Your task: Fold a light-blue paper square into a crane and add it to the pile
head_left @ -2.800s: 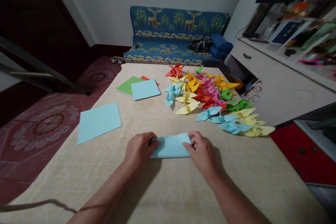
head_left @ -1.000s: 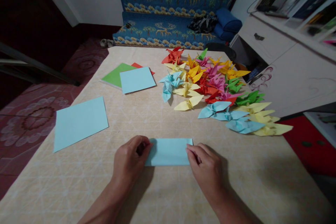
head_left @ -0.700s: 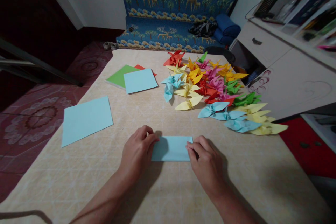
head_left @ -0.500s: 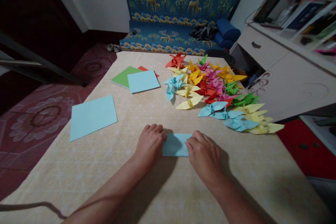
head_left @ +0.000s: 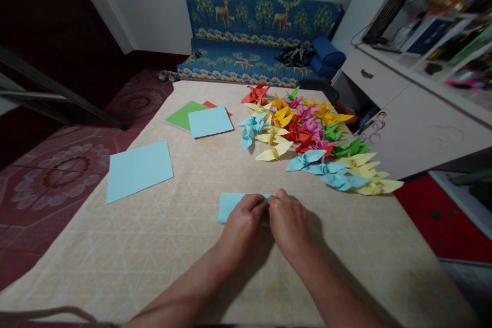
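Observation:
A folded strip of light blue paper (head_left: 229, 206) lies on the patterned tablecloth (head_left: 184, 261), its left end showing. My left hand (head_left: 246, 220) rests over its middle with the fingers closed on the paper's upper edge. Right beside it, my right hand (head_left: 288, 218) is closed at the paper's right end, fingertips pinched close to the left ones. The hands cover much of the strip, and the right end is hidden.
Flat light blue sheets lie at the left (head_left: 140, 170) and farther back (head_left: 210, 122), the latter over a green sheet (head_left: 184, 114) and a red one. Many colourful folded paper cranes (head_left: 307, 128) spread at the back right. Beyond stands a blue sofa (head_left: 246, 20).
My left hand has slid right along the folded paper to meet my right hand, uncovering the left end. The view has shifted slightly.

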A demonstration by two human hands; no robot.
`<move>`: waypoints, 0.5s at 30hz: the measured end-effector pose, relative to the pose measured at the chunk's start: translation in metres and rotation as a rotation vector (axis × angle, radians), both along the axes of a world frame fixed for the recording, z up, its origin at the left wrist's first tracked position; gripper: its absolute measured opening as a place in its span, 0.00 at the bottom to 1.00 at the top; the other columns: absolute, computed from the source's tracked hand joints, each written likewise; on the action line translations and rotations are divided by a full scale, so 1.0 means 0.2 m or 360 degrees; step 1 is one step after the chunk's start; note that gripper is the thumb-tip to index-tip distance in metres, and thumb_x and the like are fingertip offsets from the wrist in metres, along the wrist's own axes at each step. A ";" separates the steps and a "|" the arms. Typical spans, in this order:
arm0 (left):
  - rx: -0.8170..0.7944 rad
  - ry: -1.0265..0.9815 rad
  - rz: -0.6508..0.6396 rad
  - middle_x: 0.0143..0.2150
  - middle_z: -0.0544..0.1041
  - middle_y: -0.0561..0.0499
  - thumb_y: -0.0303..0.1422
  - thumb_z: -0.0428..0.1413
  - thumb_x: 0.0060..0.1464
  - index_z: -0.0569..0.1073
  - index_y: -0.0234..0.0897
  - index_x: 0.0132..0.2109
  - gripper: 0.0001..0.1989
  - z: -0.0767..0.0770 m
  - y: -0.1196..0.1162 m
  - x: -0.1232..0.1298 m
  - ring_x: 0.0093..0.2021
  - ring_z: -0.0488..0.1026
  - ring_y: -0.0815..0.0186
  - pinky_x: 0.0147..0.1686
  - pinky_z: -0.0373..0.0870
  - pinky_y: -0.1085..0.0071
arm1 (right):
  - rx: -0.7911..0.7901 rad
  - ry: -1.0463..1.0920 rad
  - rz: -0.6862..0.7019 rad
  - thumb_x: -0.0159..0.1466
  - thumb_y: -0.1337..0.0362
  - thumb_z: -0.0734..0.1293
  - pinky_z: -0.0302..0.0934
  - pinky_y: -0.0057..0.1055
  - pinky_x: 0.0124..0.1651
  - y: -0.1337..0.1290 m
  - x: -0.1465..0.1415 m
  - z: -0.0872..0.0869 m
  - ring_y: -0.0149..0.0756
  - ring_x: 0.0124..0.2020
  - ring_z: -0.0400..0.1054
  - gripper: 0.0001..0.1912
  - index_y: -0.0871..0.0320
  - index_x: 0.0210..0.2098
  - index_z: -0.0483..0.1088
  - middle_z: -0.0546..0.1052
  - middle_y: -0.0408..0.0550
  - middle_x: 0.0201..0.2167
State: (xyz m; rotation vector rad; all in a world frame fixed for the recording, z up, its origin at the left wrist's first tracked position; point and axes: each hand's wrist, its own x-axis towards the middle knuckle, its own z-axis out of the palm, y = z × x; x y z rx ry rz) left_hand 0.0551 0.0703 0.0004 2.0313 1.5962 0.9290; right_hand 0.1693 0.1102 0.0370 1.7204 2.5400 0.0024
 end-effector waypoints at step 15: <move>0.0012 0.0695 -0.0430 0.72 0.48 0.36 0.53 0.47 0.61 0.46 0.31 0.71 0.42 -0.03 -0.18 -0.26 0.72 0.45 0.53 0.68 0.47 0.54 | -0.0021 0.0189 0.0045 0.64 0.70 0.68 0.61 0.34 0.34 -0.03 0.06 -0.01 0.42 0.35 0.74 0.06 0.57 0.32 0.76 0.78 0.50 0.34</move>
